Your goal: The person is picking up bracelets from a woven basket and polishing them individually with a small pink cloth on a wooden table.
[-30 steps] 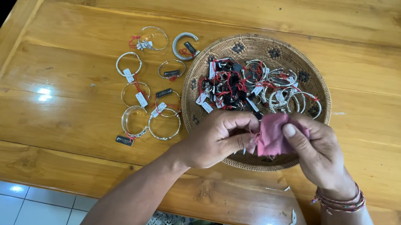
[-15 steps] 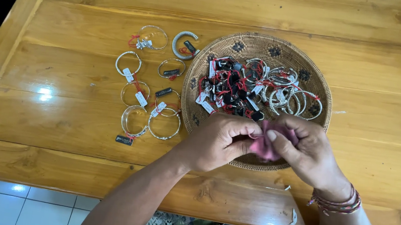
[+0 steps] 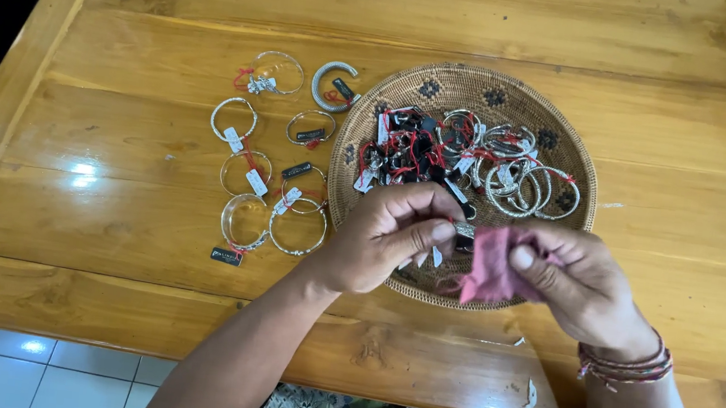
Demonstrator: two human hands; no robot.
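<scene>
While both hands pinch together just below frame centre, the left hand (image 3: 386,239) on a small silver piece (image 3: 464,231) and the right hand (image 3: 577,283) on the pink cloth (image 3: 492,269), a loose pinch could drop it into the woven basket (image 3: 584,179), tangling the tagged bangles (image 3: 512,171).

I see a pink cloth (image 3: 490,273), small and crumpled, bunched up above the near rim of the woven basket (image 3: 363,122). A fold of it hangs down at its left end. Just left of the cloth sits a small silver bracelet (image 3: 464,231), mostly hidden, with only a short bright strip of metal showing. A white tag (image 3: 436,256) dangles below it on the basket's near side.
</scene>
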